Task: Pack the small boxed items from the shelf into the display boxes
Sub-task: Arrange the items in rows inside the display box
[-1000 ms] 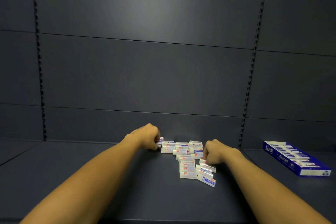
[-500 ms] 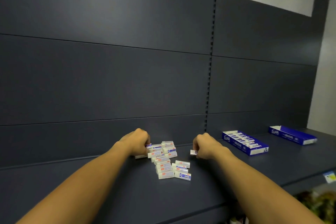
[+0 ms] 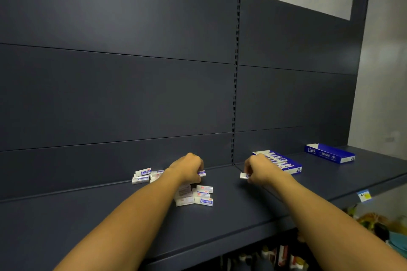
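Small boxed items (image 3: 193,196) are lying at six o'clock of my left hand (image 3: 187,168), whose fingers are gripping one; my right hand (image 3: 257,169) is pinching another.

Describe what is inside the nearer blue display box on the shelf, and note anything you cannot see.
The nearer blue display box holds a row of small white boxed items. The right hand covers its near-left end, so whether it is full cannot be told.

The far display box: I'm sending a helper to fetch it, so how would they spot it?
Follow the dark shelf to its right end. Two blue display boxes sit there; take the far display box, nearest the wall. Unlike the near display box, beside the right hand, it shows no rows of small boxes.
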`<act>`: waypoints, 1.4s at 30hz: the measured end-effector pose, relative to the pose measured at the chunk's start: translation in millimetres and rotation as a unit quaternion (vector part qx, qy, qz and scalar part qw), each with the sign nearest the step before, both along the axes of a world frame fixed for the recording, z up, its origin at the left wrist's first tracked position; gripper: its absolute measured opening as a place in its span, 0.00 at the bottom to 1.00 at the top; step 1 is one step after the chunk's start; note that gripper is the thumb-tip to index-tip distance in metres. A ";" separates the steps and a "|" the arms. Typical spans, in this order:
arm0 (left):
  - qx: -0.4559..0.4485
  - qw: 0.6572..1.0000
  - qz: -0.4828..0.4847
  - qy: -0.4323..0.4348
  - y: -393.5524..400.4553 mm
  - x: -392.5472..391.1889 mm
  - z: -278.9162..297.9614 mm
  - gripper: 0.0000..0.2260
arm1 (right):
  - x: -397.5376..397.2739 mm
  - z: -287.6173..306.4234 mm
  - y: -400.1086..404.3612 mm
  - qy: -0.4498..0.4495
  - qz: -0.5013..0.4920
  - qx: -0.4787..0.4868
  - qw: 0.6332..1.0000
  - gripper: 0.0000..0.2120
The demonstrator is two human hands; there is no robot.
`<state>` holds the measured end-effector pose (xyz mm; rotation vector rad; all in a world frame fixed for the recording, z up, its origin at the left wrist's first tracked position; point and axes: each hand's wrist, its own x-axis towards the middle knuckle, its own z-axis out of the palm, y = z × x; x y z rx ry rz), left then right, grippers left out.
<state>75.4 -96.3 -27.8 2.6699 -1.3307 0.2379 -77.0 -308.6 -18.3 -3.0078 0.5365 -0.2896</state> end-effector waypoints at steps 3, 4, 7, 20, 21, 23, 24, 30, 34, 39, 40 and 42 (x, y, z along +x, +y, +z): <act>0.001 1.000 0.007 0.009 -15.2 -16.0 0.6 0.11 | -16.5 0.2 -13.0 -0.007 0.000 0.005 1.000 0.08; 0.001 1.000 0.009 0.011 -20.4 -21.3 1.0 0.11 | -22.3 -0.3 -18.3 -0.009 0.000 0.007 1.000 0.08; -0.002 1.000 0.015 0.016 -37.3 -39.2 2.7 0.11 | -41.9 -3.3 -35.8 -0.010 0.007 0.010 1.000 0.08; 0.003 1.000 0.025 0.015 -114.0 -129.0 -11.9 0.10 | -132.7 -18.6 -113.8 0.008 0.014 0.002 1.000 0.07; 0.004 1.000 0.024 0.015 -119.5 -134.0 -12.2 0.10 | -137.4 -19.4 -119.0 0.007 0.014 -0.001 1.000 0.07; 0.001 1.000 0.021 0.015 -130.3 -142.6 -12.1 0.10 | -145.8 -21.0 -129.4 0.004 0.014 -0.007 1.000 0.06; -0.001 1.000 0.019 0.015 -135.4 -146.1 -11.7 0.10 | -149.2 -21.5 -134.9 0.003 0.014 -0.008 1.000 0.06; -0.008 1.000 0.002 0.003 -163.4 -158.7 -7.4 0.10 | -157.4 -20.2 -168.9 -0.004 0.013 -0.014 1.000 0.06; -0.009 1.000 -0.001 -0.007 -181.0 -154.9 -0.7 0.10 | -153.6 -19.4 -187.9 -0.013 0.012 -0.005 1.000 0.08; -0.002 1.000 -0.006 -0.019 -207.9 -142.3 2.1 0.10 | -141.9 -18.0 -212.5 -0.011 0.012 0.000 1.000 0.09; -0.004 1.000 -0.007 -0.019 -213.9 -138.4 2.0 0.10 | -138.1 -17.8 -217.4 -0.009 0.011 0.003 1.000 0.10; -0.008 1.000 -0.010 -0.021 -226.1 -129.3 2.1 0.10 | -129.7 -17.3 -227.3 -0.007 0.012 0.004 1.000 0.10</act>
